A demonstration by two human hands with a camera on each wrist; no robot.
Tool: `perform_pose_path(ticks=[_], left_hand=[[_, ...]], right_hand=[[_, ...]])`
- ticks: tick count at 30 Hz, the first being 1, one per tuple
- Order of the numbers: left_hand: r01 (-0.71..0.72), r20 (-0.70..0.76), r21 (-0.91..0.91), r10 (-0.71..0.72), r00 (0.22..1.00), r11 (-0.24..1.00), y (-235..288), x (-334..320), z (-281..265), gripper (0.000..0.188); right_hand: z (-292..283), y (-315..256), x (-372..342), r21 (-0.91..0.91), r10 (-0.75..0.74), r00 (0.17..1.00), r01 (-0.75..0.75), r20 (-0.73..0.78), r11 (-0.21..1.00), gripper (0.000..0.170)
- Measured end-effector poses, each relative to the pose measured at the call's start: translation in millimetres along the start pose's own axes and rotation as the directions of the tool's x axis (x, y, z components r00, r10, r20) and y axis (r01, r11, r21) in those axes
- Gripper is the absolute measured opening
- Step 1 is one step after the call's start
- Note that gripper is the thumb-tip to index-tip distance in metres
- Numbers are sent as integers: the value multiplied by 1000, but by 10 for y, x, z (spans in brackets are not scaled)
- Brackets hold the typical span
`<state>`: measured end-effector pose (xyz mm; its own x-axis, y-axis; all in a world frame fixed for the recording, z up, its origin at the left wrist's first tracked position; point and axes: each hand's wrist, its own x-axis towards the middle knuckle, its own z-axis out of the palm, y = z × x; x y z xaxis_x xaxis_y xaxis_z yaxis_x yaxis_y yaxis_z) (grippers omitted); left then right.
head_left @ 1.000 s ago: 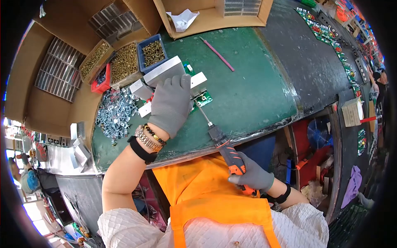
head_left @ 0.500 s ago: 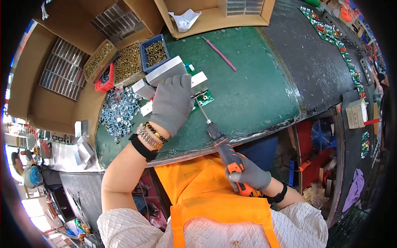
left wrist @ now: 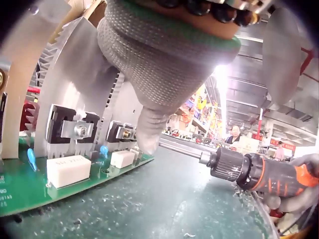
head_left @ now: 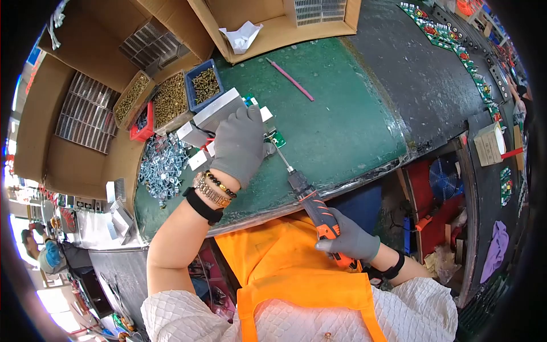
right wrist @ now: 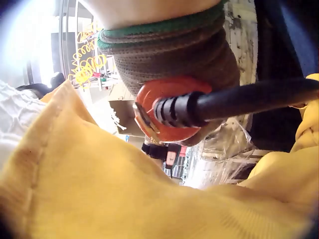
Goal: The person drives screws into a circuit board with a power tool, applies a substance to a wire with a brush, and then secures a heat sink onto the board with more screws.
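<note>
My gloved left hand (head_left: pixel 239 142) grips the finned metal heat sinks (head_left: pixel 219 109) on a green circuit board (head_left: pixel 278 139), hiding much of the board. Its thumb points down beside the driver bit in the left wrist view. Clamped black components (left wrist: pixel 72 128) stand against the heat sink there, with white blocks (left wrist: pixel 69 171) in front. My gloved right hand (head_left: pixel 356 238) is wrapped round a black and orange electric screwdriver (head_left: pixel 310 202). The long bit reaches to the board's near edge by my left hand. A black cable (right wrist: pixel 239 104) leaves the screwdriver's orange end.
Bins of brass screws (head_left: pixel 171 97) and a blue bin (head_left: pixel 204 85) stand at the left. Loose metal clips (head_left: pixel 162 168) are heaped before them. A pink pen-like stick (head_left: pixel 290 80) lies on the green mat (head_left: pixel 342 114). Cardboard boxes (head_left: pixel 285 40) line the back.
The head view has shifted slightly. My left hand has moved a little to the right over the board. The right hand keeps its hold on the screwdriver, its bit still at the board.
</note>
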<state>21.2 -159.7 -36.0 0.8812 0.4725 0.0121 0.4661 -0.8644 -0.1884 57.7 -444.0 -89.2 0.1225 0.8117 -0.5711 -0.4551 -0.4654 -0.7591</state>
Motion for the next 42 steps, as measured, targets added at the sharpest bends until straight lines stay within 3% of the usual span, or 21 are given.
perform_pose_path(ticks=[6, 9, 12, 14, 15, 17, 21, 23, 27, 28, 30, 32, 33, 34, 35, 36, 38, 39, 40, 42], left_hand=[[-22, -49, -51, 20, 999, 998, -24, -7, 35, 66], [-45, -78, -89, 38, 996, 995, -60, -11, 78, 65], [-47, -73, -99, 40, 997, 994, -50, -2, 79, 63], [-58, -81, -64, 53, 995, 996, -59, 9, 86, 61], [-54, -80, -62, 49, 996, 997, -58, 3, 72, 61], [-53, -70, -68, 48, 996, 996, -47, -1, 29, 59], [-36, -20, -123, 34, 999, 992, -68, 6, -12, 54], [-67, 5, -289, 72, 997, 955, -191, 27, -26, 46], [-77, -124, -286, 43, 991, 955, -493, 46, -256, 32], [-36, -193, -558, -87, 977, 829, -643, 13, -362, 31], [-46, -177, -937, -354, 918, 348, -899, -104, -538, 30], [-128, -87, -978, -238, 968, -165, -1072, -295, -679, 38], [-190, -153, -937, -144, 978, -293, -1124, -373, -645, 44], [-167, -11, -846, -296, 955, -507, -1129, -438, -391, 44], [-143, 74, -768, -309, 948, -624, -1079, -548, -249, 42], [-126, 158, -673, -308, 938, -729, -1019, -654, -124, 41], [-191, 270, -572, -403, 874, -798, -959, -809, 197, 37], [-211, 298, -507, -400, 867, -836, -878, -912, 195, 35], [-232, 325, -436, -393, 860, -869, -806, -1008, 198, 34], [-259, 351, -406, -412, 841, -876, -751, -1144, 524, 32]], right_hand=[[-2, -71, -18, 16, 36, 999, -36, 0, 999, 75], [-33, -83, 2, -78, -15, 1000, 13, -23, 997, 74], [-21, -154, -13, -28, 86, 996, -86, 4, 996, 70], [-38, -108, 2, 180, 56, 994, -72, 92, 981, 66], [-67, -65, 18, 178, 57, 994, -73, 96, 981, 66], [-125, 8, 44, 399, 36, 962, -146, 271, 905, 63], [-22, -7, -1, 372, 35, 970, -126, 241, 920, 61], [-31, 36, -54, 247, 48, 988, -83, 145, 965, 67], [-142, 6, -453, 220, -112, 980, 75, 162, 973, 70], [-196, -26, -473, 213, -120, 980, 84, 162, 973, 70], [-243, -95, -536, 224, -192, 981, 190, -14, 956, 70], [-260, -381, -459, 63, -165, 980, 173, -115, 983, 72], [-256, -512, -383, -61, -179, 972, 171, -152, 983, 73], [-234, -633, -301, -180, -196, 963, 163, -184, 970, 75], [-281, -733, -190, -312, -178, 960, 105, -214, 944, 75], [-374, -784, -45, -459, -277, 943, 167, -185, 873, 74], [-321, -1090, 128, -784, -397, 903, 124, -166, 608, 76], [-382, -1107, 285, -863, -454, 876, 97, -162, 495, 76], [-367, -1196, 386, -869, -455, 878, 106, -146, 484, 76], [-325, -1384, 550, -961, -457, 877, -20, -150, 277, 74]])
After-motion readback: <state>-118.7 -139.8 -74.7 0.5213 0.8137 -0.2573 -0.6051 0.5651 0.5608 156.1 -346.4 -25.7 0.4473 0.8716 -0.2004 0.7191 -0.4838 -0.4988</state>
